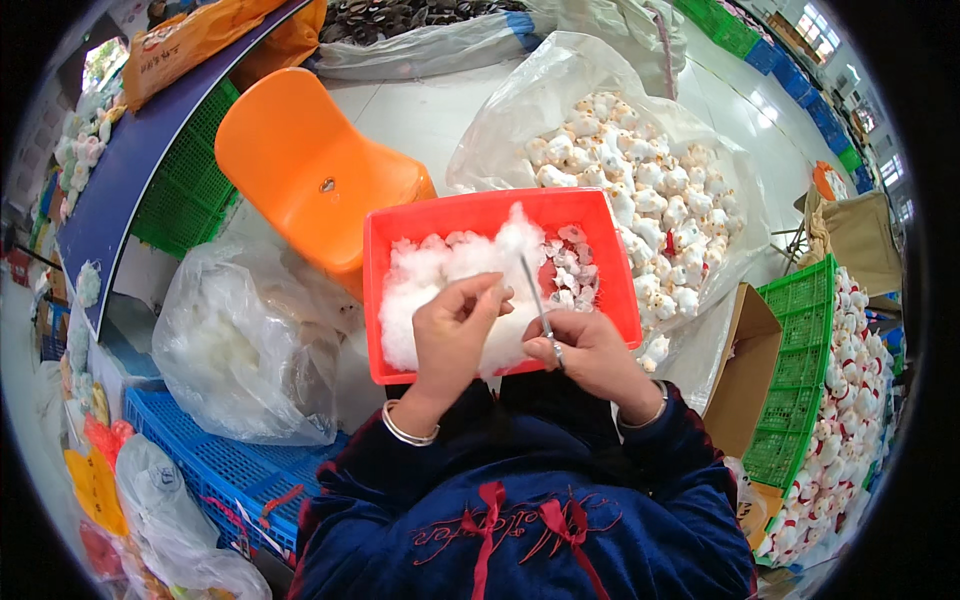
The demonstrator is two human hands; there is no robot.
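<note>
In front of me a red plastic tray (500, 203) holds fluffy white stuffing (410, 275) and, on its right side, a pile of small whitish translucent pieces (572, 270). Above the stuffing, my left hand (455, 325) has its thumb and fingers pinched together; what lies between them, if anything, is hidden. My right hand (590, 350) grips a slim metal tool with a finger loop (535, 290), like forceps or scissors. The tool's long tip points up and away over the tray, near a raised tuft of stuffing.
An orange chair (310, 170) stands behind the tray. A clear bag of small white plush pieces (665, 190) lies at far right, and a bag of stuffing (245, 345) at left. Blue crate (240, 465), green crate (795, 350) and cardboard box (745, 370) flank me.
</note>
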